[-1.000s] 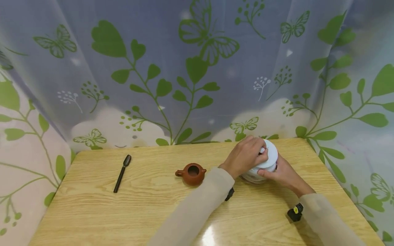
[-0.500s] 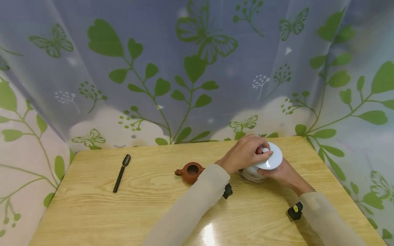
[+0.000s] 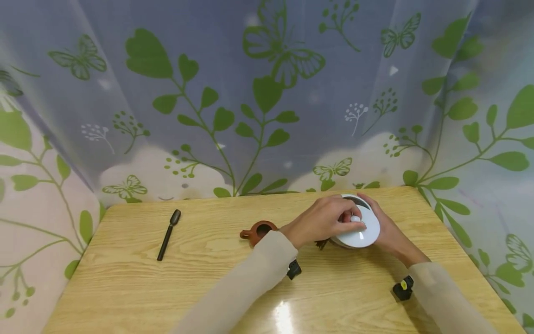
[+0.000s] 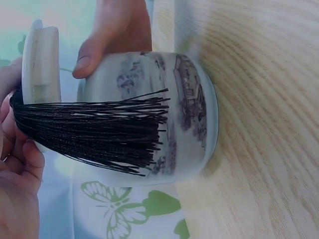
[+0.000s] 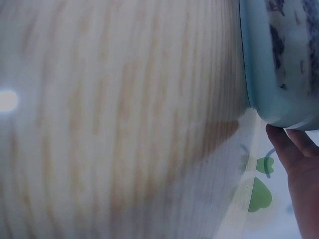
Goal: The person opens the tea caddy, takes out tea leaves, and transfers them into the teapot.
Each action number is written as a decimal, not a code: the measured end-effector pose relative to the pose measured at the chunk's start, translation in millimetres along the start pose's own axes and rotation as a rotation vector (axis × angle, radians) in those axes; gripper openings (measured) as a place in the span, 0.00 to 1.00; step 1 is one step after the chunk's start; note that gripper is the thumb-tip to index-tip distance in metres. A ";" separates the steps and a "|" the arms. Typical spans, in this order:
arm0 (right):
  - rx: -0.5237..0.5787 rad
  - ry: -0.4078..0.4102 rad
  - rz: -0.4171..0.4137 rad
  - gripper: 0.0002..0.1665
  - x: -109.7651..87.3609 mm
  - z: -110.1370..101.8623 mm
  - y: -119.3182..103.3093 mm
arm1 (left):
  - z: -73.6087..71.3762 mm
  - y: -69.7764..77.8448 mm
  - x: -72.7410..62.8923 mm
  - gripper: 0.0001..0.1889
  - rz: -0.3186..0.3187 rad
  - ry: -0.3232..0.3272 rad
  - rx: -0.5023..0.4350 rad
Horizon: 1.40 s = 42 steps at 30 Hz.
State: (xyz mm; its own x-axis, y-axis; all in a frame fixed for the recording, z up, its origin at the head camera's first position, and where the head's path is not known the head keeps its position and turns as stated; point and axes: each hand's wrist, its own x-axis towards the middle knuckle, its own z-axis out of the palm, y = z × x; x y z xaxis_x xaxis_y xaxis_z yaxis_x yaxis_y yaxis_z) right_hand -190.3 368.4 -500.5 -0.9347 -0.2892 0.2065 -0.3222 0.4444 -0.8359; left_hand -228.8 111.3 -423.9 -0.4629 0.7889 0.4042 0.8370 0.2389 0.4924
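Note:
A white porcelain jar with a dark painted landscape stands on the table; its wall also fills the upper right of the right wrist view. My left hand pinches the small knob of its round white lid, which is off the jar's mouth and tilted just above it. From the lid hangs a dark tassel, across the jar's front in the left wrist view. My right hand grips the jar's far right side, its thumb near the rim in the left wrist view. Part of the dark opening shows behind the lid.
A small reddish-brown teapot without a lid stands left of the jar, partly behind my left sleeve. Farther left lies a dark spoon-like scoop. A patterned curtain closes off the table's back and sides.
My left hand has lifted the lid off the jar and drawn it toward me, tilting it, so part of the opening now shows. The right hand keeps its hold on the jar.

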 end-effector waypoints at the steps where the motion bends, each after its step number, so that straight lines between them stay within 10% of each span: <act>1: -0.023 0.000 0.018 0.66 -0.1 -0.4 -0.7 | -1.1 1.0 -2.1 0.13 -0.006 -0.012 0.000; 8: -0.102 0.013 0.114 0.69 0.5 0.4 -5.6 | -4.3 5.5 -19.4 0.12 -0.015 -0.052 -0.029; 25: -0.083 0.020 0.042 0.67 0.1 0.8 -1.8 | 13.1 10.8 -57.3 0.11 0.010 -0.175 -0.049; 42: -0.085 0.005 0.052 0.68 0.2 0.9 0.2 | 42.2 3.9 -66.8 0.12 0.019 -0.369 0.035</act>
State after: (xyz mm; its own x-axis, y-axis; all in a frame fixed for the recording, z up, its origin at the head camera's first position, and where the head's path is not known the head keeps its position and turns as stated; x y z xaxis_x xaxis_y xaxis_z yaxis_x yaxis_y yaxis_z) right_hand -190.4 367.6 -501.0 -0.9513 -0.2592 0.1667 -0.2843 0.5294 -0.7993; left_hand -182.3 83.5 -481.5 -0.3159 0.9429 0.1050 0.8569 0.2361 0.4582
